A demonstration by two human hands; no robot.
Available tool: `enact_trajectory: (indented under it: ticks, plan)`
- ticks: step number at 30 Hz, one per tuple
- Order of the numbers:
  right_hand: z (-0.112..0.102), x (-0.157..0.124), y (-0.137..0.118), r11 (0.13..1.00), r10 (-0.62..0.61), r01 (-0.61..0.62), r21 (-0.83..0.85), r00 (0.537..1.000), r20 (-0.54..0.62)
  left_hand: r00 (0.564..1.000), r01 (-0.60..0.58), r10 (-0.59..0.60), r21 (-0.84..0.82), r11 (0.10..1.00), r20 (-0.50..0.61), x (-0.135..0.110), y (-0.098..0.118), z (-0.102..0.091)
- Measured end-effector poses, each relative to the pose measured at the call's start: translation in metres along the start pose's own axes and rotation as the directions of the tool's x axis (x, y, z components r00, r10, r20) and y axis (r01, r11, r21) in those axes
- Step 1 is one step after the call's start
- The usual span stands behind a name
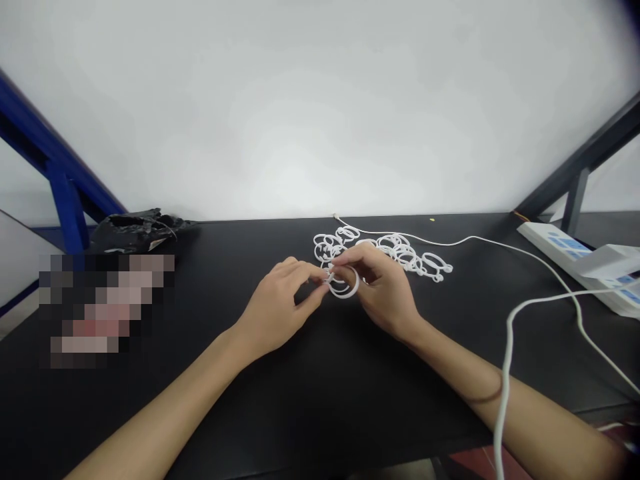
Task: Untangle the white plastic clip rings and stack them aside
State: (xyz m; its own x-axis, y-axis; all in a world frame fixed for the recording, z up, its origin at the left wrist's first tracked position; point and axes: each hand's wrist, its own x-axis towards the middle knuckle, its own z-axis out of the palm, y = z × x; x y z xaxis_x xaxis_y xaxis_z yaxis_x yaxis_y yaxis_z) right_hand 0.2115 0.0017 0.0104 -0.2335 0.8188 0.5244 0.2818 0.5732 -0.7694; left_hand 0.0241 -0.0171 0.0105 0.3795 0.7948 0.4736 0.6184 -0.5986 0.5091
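Between my two hands is a white ring (351, 288), thin and plastic-looking, tilted above the black table. My left hand (283, 300) pinches the ring's left side, thumb and forefinger meeting there. From the other side, my right hand (383, 287) curls its thumb and fingers around the ring's upper edge. The exact contact points are partly covered by the fingers. Just behind the hands lies a loose pile of similar white rings (400, 248), several of them with small knobs on their edges.
A black plastic bag (130, 230) lies at the back left beside a blue metal frame (65, 200). White power strips (565, 243) are at the right. A white cable (506, 360) hangs in front of my right forearm; another cable (475, 238) crosses the black table (290, 413).
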Motion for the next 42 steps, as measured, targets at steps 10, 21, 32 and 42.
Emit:
enact_trajectory:
  ticks: [10,21,32,42]
  plan:
    - [-0.003,-0.003,-0.005,0.928,-0.214,0.277,-0.247,0.943,0.254,0.992,-0.042,0.067,0.217,0.975,-0.106,0.0,-0.011,-0.003]
    - [-0.004,-0.004,-0.002,0.891,-0.152,0.262,-0.371,0.942,0.299,0.993,-0.025,0.04,0.137,0.99,-0.11,0.0,-0.004,-0.008]
    - [0.008,-0.007,-0.009,0.98,0.066,-0.092,0.176,0.986,0.151,0.984,0.172,-0.164,-0.152,0.973,0.063,0.0,-0.002,-0.01]
    - [0.006,-0.007,-0.005,0.997,0.076,-0.079,0.022,0.99,0.115,0.985,0.148,-0.136,-0.116,0.982,0.109,0.005,-0.011,-0.016]
